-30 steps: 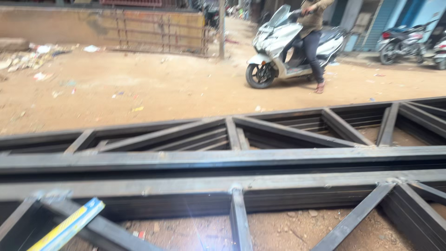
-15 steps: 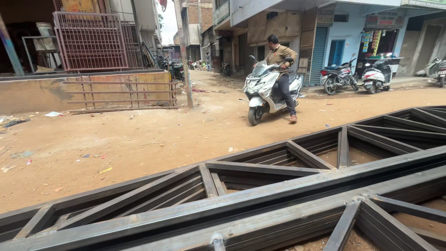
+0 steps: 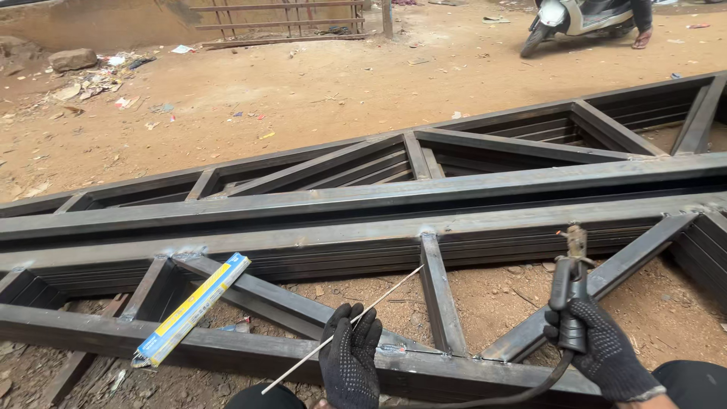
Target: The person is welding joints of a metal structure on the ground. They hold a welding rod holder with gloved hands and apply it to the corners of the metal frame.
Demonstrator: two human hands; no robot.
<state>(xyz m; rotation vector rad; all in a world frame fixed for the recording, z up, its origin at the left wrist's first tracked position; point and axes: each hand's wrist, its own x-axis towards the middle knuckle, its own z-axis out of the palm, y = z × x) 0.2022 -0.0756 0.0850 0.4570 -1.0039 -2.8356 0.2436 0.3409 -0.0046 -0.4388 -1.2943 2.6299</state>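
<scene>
Ground: bare reddish-brown dirt (image 3: 318, 91) under flat daylight, fills the upper half of the frame.
Upper left: a rock (image 3: 73, 58) beside scattered litter (image 3: 113, 83).
Top centre: a low plastered wall (image 3: 98, 26) with a rusty metal grille (image 3: 276, 23) leaning against it.
Top right: a white scooter (image 3: 575, 19), a rider's foot beside it.

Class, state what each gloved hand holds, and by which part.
Left hand pinches a thin welding rod near mid-length; right hand grips the electrode holder by its handle.

Long blue-yellow packet (image 3: 191, 310) on steel frame (image 3: 303, 356)
</scene>
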